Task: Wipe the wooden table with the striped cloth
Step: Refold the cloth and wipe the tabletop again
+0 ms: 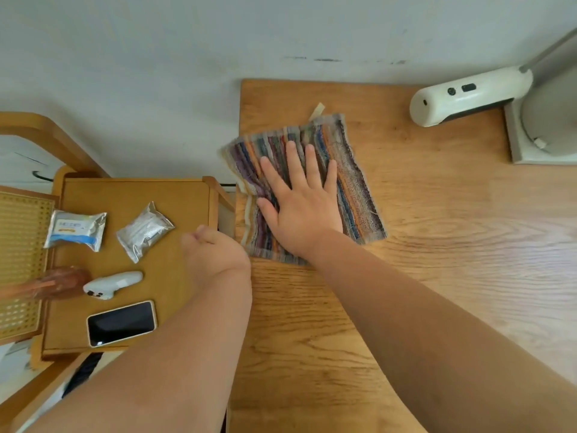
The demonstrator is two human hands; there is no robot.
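The striped cloth (352, 189) lies flat near the far left corner of the wooden table (437, 245), its left edge hanging slightly over the table's side. My right hand (299, 207) presses down on the cloth with straight, spread fingers. My left hand (215, 251) hovers by the table's left edge, over the gap to the side stand; its fingers are curled under and it holds nothing that I can see.
A white desk lamp (468, 95) on a grey base (530, 145) stands at the far right. On the lower side stand (175, 195) to the left lie two foil packets (76, 229), a small white device (112, 284) and a phone (121, 323).
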